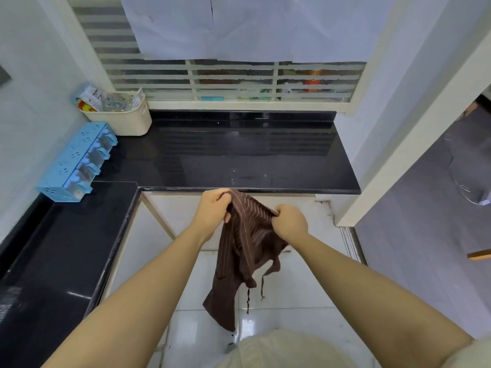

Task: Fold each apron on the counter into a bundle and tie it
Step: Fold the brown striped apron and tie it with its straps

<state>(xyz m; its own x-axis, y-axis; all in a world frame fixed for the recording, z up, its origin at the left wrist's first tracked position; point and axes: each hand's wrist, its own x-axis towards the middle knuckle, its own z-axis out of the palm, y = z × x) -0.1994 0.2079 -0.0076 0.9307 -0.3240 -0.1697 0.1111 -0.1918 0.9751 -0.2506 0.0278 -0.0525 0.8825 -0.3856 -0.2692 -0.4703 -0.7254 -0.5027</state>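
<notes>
A brown apron (240, 251) with thin pale stripes hangs in the air in front of the black counter (252, 152), just below its front edge. My left hand (214, 209) grips the apron's top edge on the left. My right hand (289, 221) grips the same edge on the right, a short span of cloth stretched between the two. The rest of the cloth droops toward the floor, bunched, with two thin dark ties (261, 286) dangling from it.
A blue spice rack (77, 160) and a cream basket (119, 116) of packets stand at the counter's back left corner. A second black counter (61, 251) runs along my left. White floor tiles lie below, and a doorway opens to the right.
</notes>
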